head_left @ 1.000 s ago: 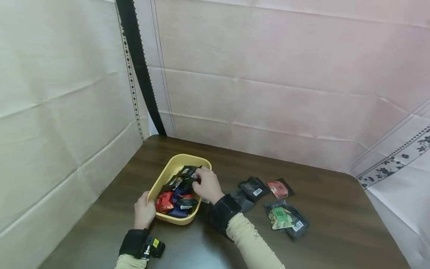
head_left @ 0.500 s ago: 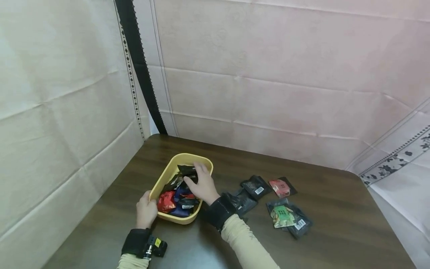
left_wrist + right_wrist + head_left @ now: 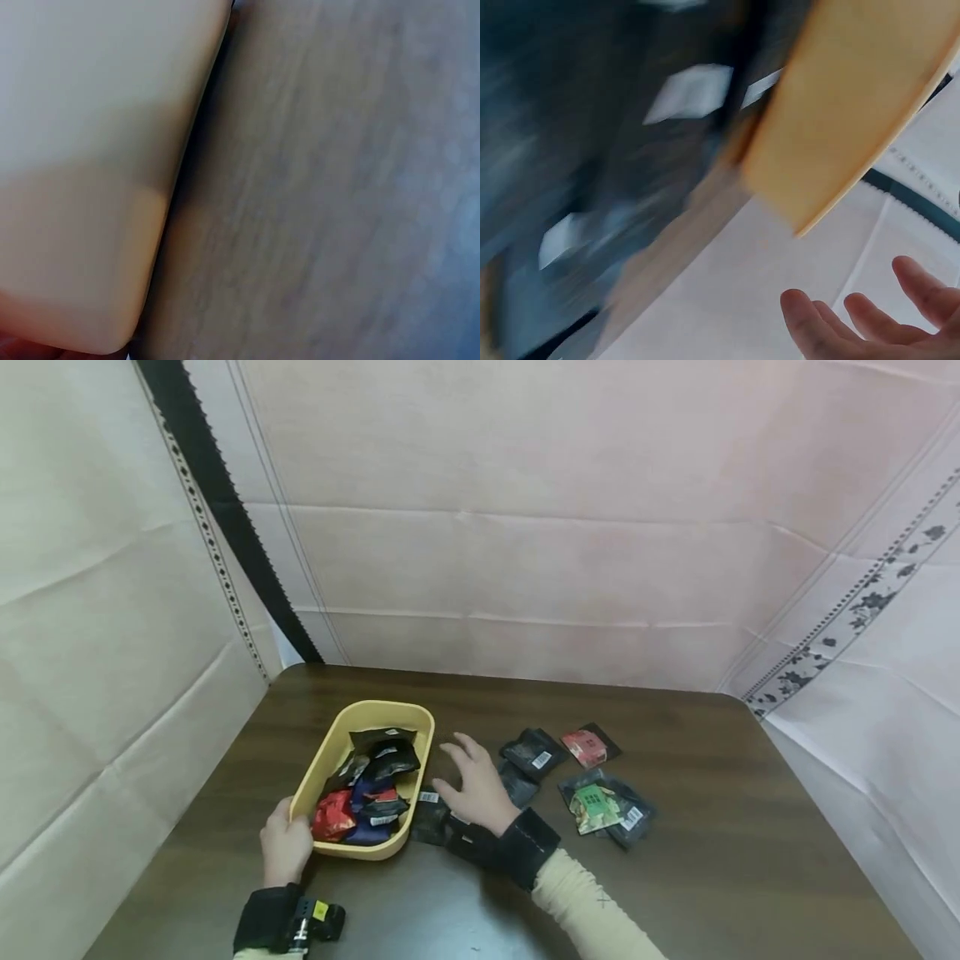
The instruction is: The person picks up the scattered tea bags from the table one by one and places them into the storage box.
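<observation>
A yellow plastic bin (image 3: 318,777) stands on the left of the table, with several small packets inside, among them black packets (image 3: 393,760) and a crinkled red one (image 3: 333,816). At its left front side, my left hand (image 3: 283,847) grips the rim; the left wrist view shows the bin's outer wall (image 3: 82,165) close up. My right hand (image 3: 482,787) hovers just right of the bin with fingers spread and nothing in them. Dark packets (image 3: 430,818) lie on the table between that hand and the bin, partly hidden by the wrist.
Further right on the brown table (image 3: 720,827) lie black packets (image 3: 535,752), a red-labelled packet (image 3: 586,747) and a green-labelled one (image 3: 594,808) over dark packets. A pale cloth (image 3: 487,568) hangs behind and along the left side.
My right hand has left the bin, its fingers opening, and is now beside its right wall. The left hand still holds the rim. The head view has turned slightly right.
</observation>
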`<state>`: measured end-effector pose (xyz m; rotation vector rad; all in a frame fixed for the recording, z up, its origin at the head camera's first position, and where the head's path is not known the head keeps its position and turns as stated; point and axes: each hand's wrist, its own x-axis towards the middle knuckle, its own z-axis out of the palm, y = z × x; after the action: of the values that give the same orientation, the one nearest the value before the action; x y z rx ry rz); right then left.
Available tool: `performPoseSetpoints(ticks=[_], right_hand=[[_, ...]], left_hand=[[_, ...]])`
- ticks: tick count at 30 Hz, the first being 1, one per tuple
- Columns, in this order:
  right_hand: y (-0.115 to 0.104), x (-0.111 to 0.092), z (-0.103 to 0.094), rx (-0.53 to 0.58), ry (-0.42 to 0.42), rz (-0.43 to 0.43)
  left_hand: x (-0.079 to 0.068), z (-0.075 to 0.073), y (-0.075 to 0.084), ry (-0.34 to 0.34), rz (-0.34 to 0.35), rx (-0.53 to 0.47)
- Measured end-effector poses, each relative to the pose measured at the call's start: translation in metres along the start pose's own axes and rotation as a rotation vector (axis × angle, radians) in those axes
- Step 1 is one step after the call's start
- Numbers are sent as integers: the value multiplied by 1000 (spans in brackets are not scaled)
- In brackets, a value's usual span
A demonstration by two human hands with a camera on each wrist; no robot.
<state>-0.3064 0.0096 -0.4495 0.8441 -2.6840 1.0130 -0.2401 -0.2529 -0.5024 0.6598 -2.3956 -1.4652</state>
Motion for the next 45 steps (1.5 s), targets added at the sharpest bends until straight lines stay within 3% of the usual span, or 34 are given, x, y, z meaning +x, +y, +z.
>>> performPoseSetpoints(ticks=[6, 12, 19, 25, 32, 37, 41, 45], right_hand=[[29, -30, -22, -150, 45, 25], [57, -54, -38, -318, 53, 149], [79, -69, -44, -410, 42, 257], [93, -76, -40, -400, -12, 396], [107, -67, -36, -445, -61, 495], [111, -62, -38, -427, -30, 487], [111, -62, -41, -439, 55, 420], [110, -61, -46, -384, 161, 327]], left_hand=[[4, -13, -3, -3, -6, 14], [6, -23, -7, -15, -26, 24], [8, -41, -14, 18, -101, 89], [5, -50, -23, 46, -29, 127], [3, -51, -31, 68, 31, 114], [4, -52, -35, 74, 28, 133], [5, -53, -37, 54, 25, 181], [7, -56, -37, 37, 5, 211]])
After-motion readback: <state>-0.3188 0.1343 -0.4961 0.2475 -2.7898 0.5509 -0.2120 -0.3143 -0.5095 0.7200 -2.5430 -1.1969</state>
